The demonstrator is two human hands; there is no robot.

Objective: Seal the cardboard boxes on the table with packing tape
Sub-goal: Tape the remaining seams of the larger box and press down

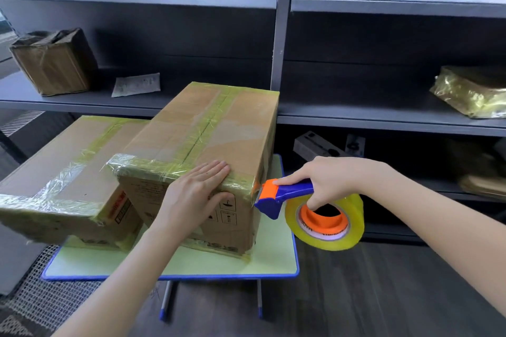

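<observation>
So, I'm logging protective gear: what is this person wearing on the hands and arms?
Nothing that shows. The left hand and the right hand are bare, with no gloves, rings or watch, and no sleeves appear anywhere up to the frame's edge.

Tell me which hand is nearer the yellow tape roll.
Right. The right hand grips the dispenser handle just above the tape roll; the left hand rests on the taller box's near top edge.

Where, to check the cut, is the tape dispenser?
Right of centre in the head view, the right hand holds the tape dispenser, its head at the near right corner of the taller box.
</observation>
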